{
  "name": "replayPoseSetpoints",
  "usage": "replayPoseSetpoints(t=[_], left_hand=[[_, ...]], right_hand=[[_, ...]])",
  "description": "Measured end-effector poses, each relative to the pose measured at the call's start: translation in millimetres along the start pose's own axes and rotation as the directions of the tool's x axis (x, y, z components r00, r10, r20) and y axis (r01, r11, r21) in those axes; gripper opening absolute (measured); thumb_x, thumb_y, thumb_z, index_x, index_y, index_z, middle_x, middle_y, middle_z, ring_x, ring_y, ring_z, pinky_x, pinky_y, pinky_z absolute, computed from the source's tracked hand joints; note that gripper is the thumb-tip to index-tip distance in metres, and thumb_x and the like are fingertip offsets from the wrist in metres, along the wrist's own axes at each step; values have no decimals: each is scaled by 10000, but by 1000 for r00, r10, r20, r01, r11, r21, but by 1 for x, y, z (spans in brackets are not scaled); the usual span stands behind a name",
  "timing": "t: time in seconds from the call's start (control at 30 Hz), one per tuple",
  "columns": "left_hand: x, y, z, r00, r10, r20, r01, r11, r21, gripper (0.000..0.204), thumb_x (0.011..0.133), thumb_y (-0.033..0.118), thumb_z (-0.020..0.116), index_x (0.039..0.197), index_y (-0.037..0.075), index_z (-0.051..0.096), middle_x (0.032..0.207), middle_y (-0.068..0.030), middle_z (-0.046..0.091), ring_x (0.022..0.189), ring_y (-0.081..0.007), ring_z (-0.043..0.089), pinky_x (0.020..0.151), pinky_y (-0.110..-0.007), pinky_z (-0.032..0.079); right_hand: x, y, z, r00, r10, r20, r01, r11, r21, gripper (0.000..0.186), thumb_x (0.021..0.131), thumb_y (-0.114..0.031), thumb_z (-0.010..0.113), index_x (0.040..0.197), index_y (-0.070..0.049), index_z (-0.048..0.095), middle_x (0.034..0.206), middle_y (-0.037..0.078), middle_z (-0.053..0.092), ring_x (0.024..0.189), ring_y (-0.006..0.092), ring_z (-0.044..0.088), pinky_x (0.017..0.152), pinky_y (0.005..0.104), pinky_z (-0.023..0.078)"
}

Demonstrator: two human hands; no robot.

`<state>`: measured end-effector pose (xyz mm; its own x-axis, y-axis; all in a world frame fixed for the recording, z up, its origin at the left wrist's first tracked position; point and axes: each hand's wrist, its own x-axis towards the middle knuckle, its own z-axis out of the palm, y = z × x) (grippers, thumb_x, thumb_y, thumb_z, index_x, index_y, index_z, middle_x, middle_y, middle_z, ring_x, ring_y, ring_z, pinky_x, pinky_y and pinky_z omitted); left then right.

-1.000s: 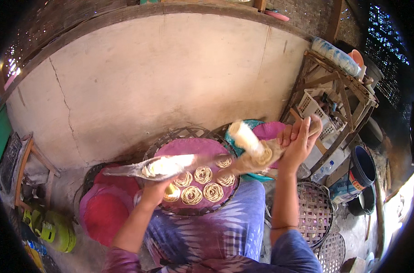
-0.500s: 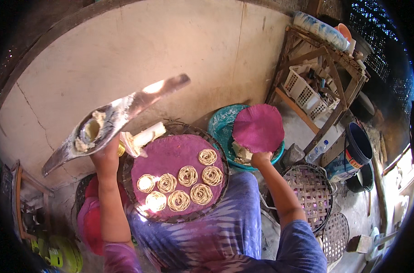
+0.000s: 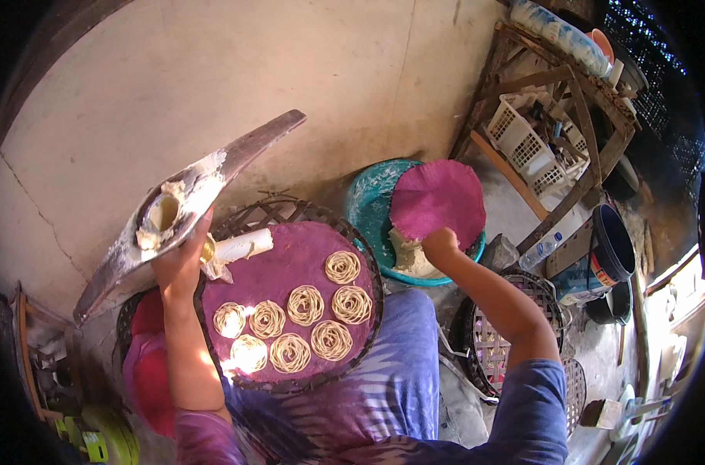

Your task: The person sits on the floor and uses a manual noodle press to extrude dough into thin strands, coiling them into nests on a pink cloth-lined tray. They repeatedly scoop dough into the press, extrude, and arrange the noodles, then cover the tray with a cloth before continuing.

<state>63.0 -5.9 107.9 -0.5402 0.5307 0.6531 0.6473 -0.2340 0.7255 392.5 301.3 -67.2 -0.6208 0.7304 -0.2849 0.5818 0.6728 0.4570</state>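
My left hand (image 3: pixel 183 260) is wrapped round a long dark wooden noodle press (image 3: pixel 213 174), held tilted above the tray's left side. Pale dough rings the hole in its middle. Below that hand, a white dough-smeared cylinder (image 3: pixel 246 245) lies at the edge of a magenta sheet (image 3: pixel 290 256) on a round woven tray (image 3: pixel 374 310). Several coiled noodle nests (image 3: pixel 331 341) sit on this sheet. To the right, my right hand (image 3: pixel 441 246) is closed at the lower edge of a round magenta cover (image 3: pixel 437 200). Dough (image 3: pixel 414 258) shows beneath the cover in a teal basin (image 3: pixel 364 194).
A wooden rack (image 3: pixel 592 132) with a white plastic basket (image 3: pixel 523 147) stands at back right. Near it are a plastic bottle (image 3: pixel 541 249), a dark bucket (image 3: pixel 614 244) and woven baskets (image 3: pixel 496 349). Red fabric (image 3: pixel 151 380) lies at left; a pale wall (image 3: pixel 306 62) rises ahead.
My right hand has moved slightly up over the cover's lower edge, and more dough shows below it. The press in my left hand has shifted slightly, its hole lower and turned more toward view.
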Motion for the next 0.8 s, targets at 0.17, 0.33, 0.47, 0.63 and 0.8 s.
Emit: replayPoseSetpoints(t=[0.17,0.33,0.47,0.63,0.8], left_hand=[[-11,-8,-4,997,77,-22,-74,990,116,239,815,37,719,1041,-19,663,1047,-85,687,945,-178,645,851,-324,493],[-14,-10,-18,969,245,33,-241,904,353,284,819,46,705,1090,-7,642,1071,-85,675,998,-209,631,912,-356,463],[-8,11,-31,866,476,153,-489,740,461,495,771,119,763,1214,6,574,1233,-128,605,1102,-273,593,990,-394,424],[1,31,-23,912,354,208,-384,915,124,434,697,193,823,1052,37,628,1027,-83,668,911,-163,649,813,-307,527],[-7,34,9,886,5,463,-84,985,152,267,740,215,730,897,40,603,842,-85,627,772,-182,625,684,-302,521]], right_hand=[[19,-13,37,984,-164,-75,166,986,30,196,819,-155,563,912,-117,732,889,78,720,834,267,707,697,405,549],[7,-10,35,985,-171,28,164,973,163,251,798,-170,570,1000,-122,710,948,115,709,865,310,698,735,427,553],[-33,12,17,989,-81,125,38,949,313,325,809,-185,575,1111,-200,693,1019,119,699,999,307,661,836,427,530],[-124,77,-58,976,-205,-69,182,604,776,330,926,-252,570,1228,-138,638,1048,125,697,944,231,674,815,359,530],[-206,102,-161,972,-236,8,74,340,937,353,956,-233,593,1270,-71,601,781,25,634,690,74,561,594,235,461]])
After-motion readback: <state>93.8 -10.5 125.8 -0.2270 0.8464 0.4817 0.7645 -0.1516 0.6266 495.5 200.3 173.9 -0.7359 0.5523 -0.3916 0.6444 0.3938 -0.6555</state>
